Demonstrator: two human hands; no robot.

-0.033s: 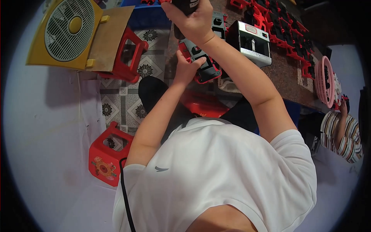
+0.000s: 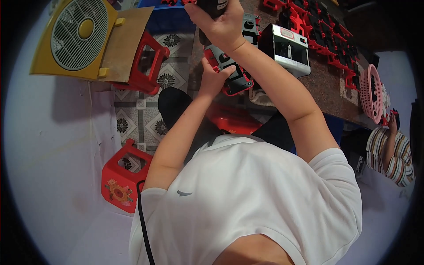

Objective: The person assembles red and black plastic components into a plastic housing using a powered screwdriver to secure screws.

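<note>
My right hand (image 2: 225, 28), at the top of the head view, is wrapped round the dark body of what looks like a power screwdriver (image 2: 213, 6). The tool's lower part sits over a red-and-black plastic housing (image 2: 240, 81), and its tip is hidden. My left hand (image 2: 214, 81) grips the near left side of that housing, thumb on top and fingers along the edge. Another grey-and-black part (image 2: 251, 27) with red edges lies just beyond, partly covered by my right hand.
A silver-and-black box-shaped machine (image 2: 300, 66) stands right of my right forearm. Rows of red-and-black parts (image 2: 316, 37) cover the far right table, near a pink basket (image 2: 370, 95). At left are a yellow fan (image 2: 85, 28) and red stools (image 2: 115, 192). A person in striped clothing (image 2: 388, 154) is at right.
</note>
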